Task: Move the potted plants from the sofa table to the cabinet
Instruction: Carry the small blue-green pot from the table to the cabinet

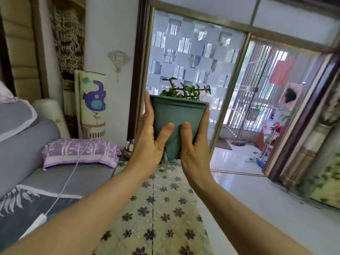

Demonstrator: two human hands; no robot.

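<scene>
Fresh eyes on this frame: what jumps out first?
The green square pot with a leafy plant, held up dead centre between the left hand and right hand, thumbs on its near face. Below runs a flowered tablecloth; left of it lies a purple pillow on the grey sofa.

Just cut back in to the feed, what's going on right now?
A person holds a green square pot with a small leafy plant up in the air between both hands: the left hand on one side, the right hand on the other, thumbs on the near face. It is lifted above the table with the flowered cloth, beside the grey sofa. No cabinet is in view yet.
</scene>
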